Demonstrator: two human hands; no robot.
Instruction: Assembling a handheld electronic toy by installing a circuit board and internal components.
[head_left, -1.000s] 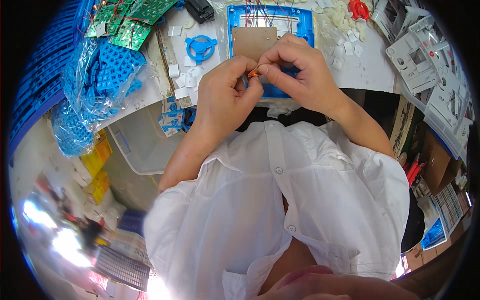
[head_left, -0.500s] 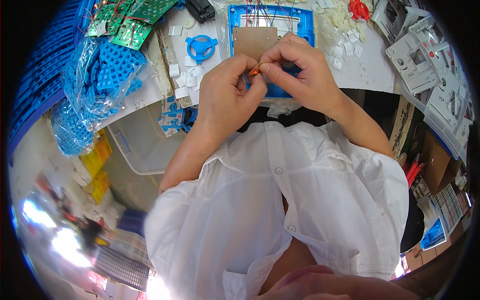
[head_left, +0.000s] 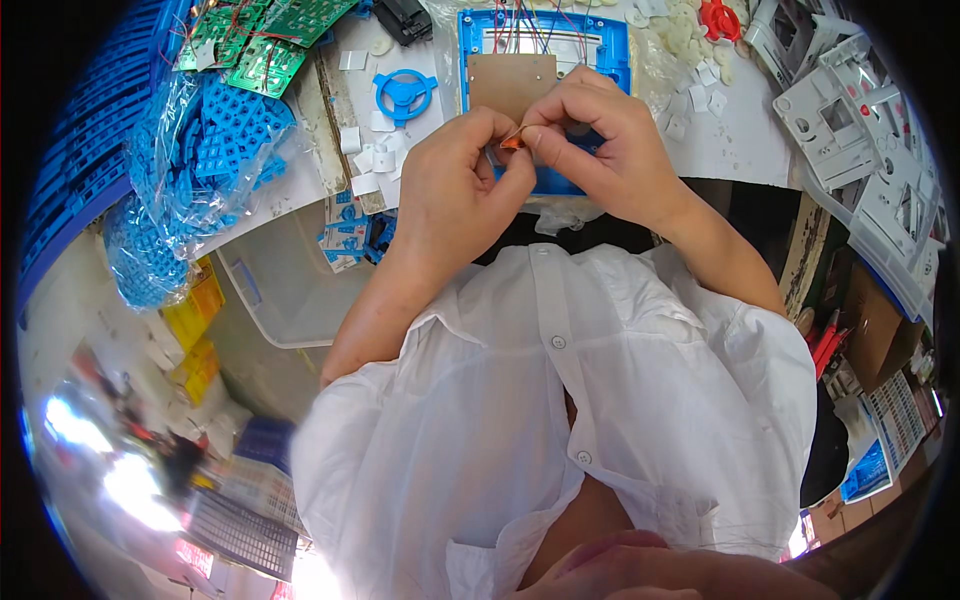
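Observation:
Both of my hands meet over the near part of a blue plastic housing (head_left: 617,50) at the table's front edge. My left hand (head_left: 460,185) pinches a small shiny orange piece (head_left: 513,142) between thumb and forefinger; its exact kind is too small to make out. Thumb and forefinger of my right hand (head_left: 620,150) are closed on a thin wire end beside that piece. Just beyond my fingers a flat brown board (head_left: 510,82) lies in the housing, with coloured wires (head_left: 517,35) rising behind it. My hands hide the housing's near middle.
Left of the housing are a blue three-spoked ring (head_left: 405,96) and small white pieces (head_left: 383,160). Farther left lie green circuit boards (head_left: 268,68) and bagged blue keypads (head_left: 225,135). White plastic panels (head_left: 825,115) fill the right side, near a red part (head_left: 718,20).
The orange piece has tilted slightly and catches the light differently between my fingers. Both hands stay almost in place.

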